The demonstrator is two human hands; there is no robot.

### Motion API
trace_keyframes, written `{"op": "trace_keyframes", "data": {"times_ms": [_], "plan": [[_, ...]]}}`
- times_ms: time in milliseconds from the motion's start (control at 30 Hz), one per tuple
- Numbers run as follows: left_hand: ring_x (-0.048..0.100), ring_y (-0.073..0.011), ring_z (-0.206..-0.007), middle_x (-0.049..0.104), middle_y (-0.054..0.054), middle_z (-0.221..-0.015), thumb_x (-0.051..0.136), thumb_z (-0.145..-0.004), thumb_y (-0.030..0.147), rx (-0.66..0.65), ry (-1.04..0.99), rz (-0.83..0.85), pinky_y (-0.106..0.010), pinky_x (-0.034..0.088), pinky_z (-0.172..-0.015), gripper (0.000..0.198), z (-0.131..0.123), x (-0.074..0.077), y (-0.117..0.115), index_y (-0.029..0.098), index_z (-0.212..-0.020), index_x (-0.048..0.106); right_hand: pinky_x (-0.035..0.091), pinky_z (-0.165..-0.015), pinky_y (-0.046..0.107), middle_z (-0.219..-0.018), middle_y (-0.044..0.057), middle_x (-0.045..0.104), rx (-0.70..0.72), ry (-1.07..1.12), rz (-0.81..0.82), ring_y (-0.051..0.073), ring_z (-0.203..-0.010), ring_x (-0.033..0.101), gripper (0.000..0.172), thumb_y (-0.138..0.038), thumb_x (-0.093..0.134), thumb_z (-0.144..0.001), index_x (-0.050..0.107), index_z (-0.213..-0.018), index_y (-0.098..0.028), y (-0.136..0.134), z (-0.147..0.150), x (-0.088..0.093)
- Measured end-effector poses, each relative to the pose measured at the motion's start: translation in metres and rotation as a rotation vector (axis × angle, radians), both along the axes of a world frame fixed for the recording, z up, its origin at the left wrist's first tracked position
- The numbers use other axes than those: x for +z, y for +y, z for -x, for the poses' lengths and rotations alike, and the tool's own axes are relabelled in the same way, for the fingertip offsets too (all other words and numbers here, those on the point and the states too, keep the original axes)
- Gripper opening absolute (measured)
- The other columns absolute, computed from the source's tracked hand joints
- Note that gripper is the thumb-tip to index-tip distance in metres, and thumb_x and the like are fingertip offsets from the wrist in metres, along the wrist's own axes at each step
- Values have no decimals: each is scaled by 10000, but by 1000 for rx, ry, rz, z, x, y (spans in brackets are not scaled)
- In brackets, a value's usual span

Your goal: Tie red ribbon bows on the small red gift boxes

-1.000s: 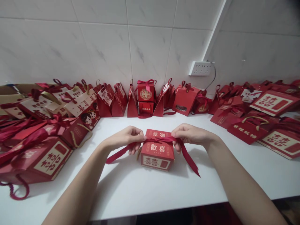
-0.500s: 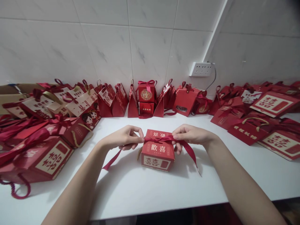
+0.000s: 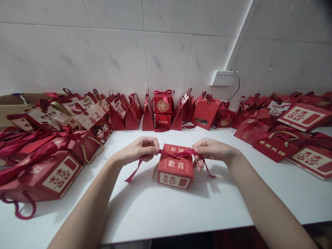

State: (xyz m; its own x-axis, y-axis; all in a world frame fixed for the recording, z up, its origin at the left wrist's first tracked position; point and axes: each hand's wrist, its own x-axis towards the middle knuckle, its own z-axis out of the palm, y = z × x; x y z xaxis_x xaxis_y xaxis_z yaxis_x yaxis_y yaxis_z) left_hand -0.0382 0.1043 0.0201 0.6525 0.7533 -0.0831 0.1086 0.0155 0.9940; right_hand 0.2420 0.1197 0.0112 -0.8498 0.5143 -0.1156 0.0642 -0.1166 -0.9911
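A small red gift box (image 3: 175, 173) with cream and gold Chinese lettering rests on the white table between my hands. Across its top runs a dark red ribbon (image 3: 178, 154), crossed at the middle. My left hand (image 3: 146, 149) pinches the ribbon at the box's left side, and a loose tail hangs below the fingers. On the other side my right hand (image 3: 207, 150) pinches the ribbon between thumb and forefinger, with its tail trailing onto the table. Part of a gold cord shows at the box's left edge.
Larger red boxes (image 3: 59, 176) with ribbons crowd the left of the white table (image 3: 145, 218). Several upright gift boxes (image 3: 204, 114) line the tiled wall, below a white power socket (image 3: 222, 78). More flat red boxes (image 3: 308, 157) are piled at the right.
Both hands have drawn slightly apart, pulling the ribbon tauter and a little above the box. The tail on the right hangs shorter than before.
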Motion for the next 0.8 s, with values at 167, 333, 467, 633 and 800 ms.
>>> {"op": "trace_keyframes", "data": {"times_ms": [167,333,467,633,800], "plan": [[327,-38,-474,426,56,-537,663,-741,309,49,97,-83,-180,223,-444,214,1,3,0,135,-701,546,465,-501,206,-579,26,652,47,-24,-40,101,-526,626,337,-407,622,-815,618,-689,-95,-2,-1,2],[401,-57,-561,486,33,-615,687,-706,290,81,131,-189,-185,304,-507,202,1,5,0,130,-690,563,457,-482,187,-598,25,659,101,-55,-57,75,-487,595,333,-404,627,-811,625,-691,-93,-4,-1,5],[395,-54,-533,481,37,-588,697,-665,239,-13,134,-178,-185,301,-484,168,3,5,-1,126,-690,575,470,-500,202,-614,32,666,77,-60,-66,77,-484,590,337,-411,634,-802,624,-688,-94,-4,-1,4],[422,-56,-495,515,37,-574,729,-616,244,-114,209,-106,-177,310,-454,235,9,5,-1,128,-791,625,477,-512,212,-620,33,667,91,-65,-67,78,-483,584,330,-410,638,-798,631,-695,-96,-3,-2,3],[464,-85,-452,579,-34,-520,614,-732,461,-126,242,-63,-200,353,-429,366,10,4,0,112,-623,598,488,-533,230,-620,34,668,89,-90,-63,82,-481,577,340,-426,642,-787,629,-689,-100,-3,-2,3]]}}
